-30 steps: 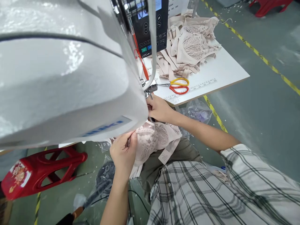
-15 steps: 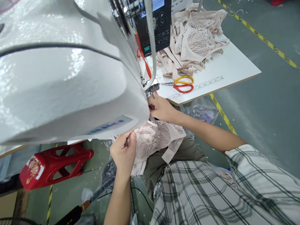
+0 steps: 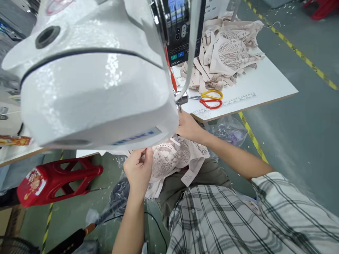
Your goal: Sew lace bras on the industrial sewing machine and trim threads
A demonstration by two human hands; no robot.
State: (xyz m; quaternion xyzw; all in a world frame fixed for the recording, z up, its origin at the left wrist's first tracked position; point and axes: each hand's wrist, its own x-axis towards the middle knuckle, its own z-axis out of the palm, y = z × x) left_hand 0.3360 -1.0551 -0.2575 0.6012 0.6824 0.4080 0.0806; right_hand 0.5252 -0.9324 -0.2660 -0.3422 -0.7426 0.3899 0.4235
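Observation:
A pale pink lace bra (image 3: 169, 160) hangs from under the head of a white sewing machine (image 3: 92, 81) down over my lap. My left hand (image 3: 137, 171) pinches its lace edge just below the machine head, fingers closed on the cloth. My right hand (image 3: 189, 127) reaches in under the machine near the needle (image 3: 180, 102), holding the garment there; its fingertips are hidden by the machine. A white label (image 3: 188, 177) dangles from the bra.
On the white table (image 3: 265, 88) lie yellow-and-red scissors (image 3: 210, 98), a printed ruler along the edge and a pile of beige bras and straps (image 3: 225, 53). The machine's control panel (image 3: 182, 31) stands behind. A red plastic stool (image 3: 53, 180) sits on the floor at left.
The view has shifted, so the machine head sits further right in view. Both hands stay on the bra with small adjustments under the machine.

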